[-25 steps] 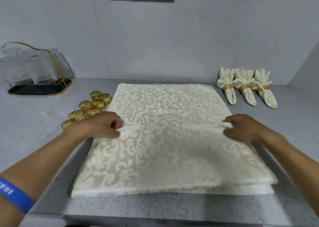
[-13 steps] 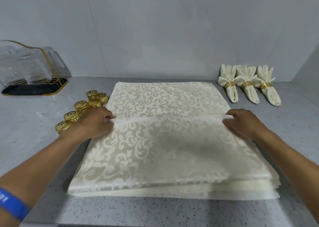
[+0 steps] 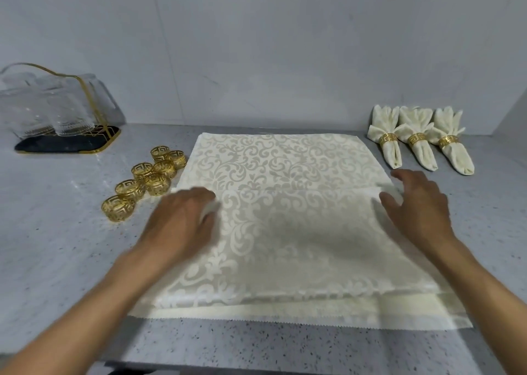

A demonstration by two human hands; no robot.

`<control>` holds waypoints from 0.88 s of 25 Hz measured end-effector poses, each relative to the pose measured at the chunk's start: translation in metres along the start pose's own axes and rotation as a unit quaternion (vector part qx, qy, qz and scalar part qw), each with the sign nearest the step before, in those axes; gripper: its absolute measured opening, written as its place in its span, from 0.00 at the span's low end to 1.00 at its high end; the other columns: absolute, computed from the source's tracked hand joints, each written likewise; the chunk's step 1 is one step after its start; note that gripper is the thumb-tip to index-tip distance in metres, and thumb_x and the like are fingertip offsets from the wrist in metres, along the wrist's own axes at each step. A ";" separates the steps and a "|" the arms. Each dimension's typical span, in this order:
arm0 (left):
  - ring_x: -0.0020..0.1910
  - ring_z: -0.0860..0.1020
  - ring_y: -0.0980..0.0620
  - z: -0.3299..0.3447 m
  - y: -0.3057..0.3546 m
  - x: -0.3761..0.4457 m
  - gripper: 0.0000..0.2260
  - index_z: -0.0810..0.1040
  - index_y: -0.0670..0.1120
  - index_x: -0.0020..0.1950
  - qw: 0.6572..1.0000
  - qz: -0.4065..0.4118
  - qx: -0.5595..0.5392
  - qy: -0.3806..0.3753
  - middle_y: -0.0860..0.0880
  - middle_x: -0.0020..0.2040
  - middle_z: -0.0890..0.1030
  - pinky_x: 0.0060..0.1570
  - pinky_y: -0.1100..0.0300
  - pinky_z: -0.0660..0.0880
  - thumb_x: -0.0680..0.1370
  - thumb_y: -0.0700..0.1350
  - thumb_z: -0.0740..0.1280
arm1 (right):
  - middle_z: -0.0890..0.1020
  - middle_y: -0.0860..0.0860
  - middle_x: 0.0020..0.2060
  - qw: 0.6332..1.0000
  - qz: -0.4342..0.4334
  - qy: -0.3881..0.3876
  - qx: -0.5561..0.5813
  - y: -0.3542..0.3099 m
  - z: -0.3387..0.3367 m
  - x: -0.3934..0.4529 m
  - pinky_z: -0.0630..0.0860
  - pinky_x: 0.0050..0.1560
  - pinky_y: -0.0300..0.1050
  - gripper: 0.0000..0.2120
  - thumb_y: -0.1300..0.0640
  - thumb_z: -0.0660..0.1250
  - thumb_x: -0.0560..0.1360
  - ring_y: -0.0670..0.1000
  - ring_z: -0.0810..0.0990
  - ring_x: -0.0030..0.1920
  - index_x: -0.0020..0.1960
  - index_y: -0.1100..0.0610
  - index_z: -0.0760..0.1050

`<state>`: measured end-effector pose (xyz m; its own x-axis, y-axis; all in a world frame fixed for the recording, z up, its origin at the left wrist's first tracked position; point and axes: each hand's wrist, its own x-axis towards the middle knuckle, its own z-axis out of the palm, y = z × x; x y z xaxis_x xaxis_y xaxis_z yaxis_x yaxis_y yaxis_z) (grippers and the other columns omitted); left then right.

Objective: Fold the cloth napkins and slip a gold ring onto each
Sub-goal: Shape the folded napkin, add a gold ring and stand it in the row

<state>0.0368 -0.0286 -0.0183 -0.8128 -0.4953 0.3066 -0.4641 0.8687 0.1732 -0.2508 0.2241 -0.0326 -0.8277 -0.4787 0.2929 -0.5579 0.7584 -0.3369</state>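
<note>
Left hand (image 3: 182, 220): fingers curled, pinching fold edge of cream damask cloth napkin (image 3: 285, 232).
Right hand (image 3: 413, 203): released, fingers straight, pressing napkin's right edge.
Napkin: on grey speckled bench (image 3: 57, 246).

— Where does the head view look from?
— From above the near edge of the grey speckled counter (image 3: 57, 246), facing forward and down toward the back wall (image 3: 256, 61).
— How near is it?
— Close: both forearms enter from the bottom corners, and the cream napkin stack (image 3: 285, 161) fills the middle, nearer than the wall.
— Any second view sharing the scene?
— No, only this one wide-angle view, its straight edges bowed toward the frame's sides.
</note>
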 end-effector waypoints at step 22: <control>0.76 0.30 0.44 0.041 0.074 -0.125 0.28 0.33 0.54 0.79 0.964 -0.191 0.003 -0.185 0.49 0.79 0.31 0.74 0.40 0.33 0.82 0.59 0.38 | 0.44 0.50 0.80 0.974 0.016 -0.188 -0.125 0.015 0.001 -0.153 0.46 0.78 0.56 0.35 0.35 0.31 0.75 0.54 0.44 0.80 0.80 0.46 0.39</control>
<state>0.0894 0.0971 -0.0823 -0.6516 -0.7468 -0.1333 -0.7556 0.6233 0.2014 -0.1330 0.3086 -0.0832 -0.8344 -0.5454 -0.0792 -0.5378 0.8372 -0.0993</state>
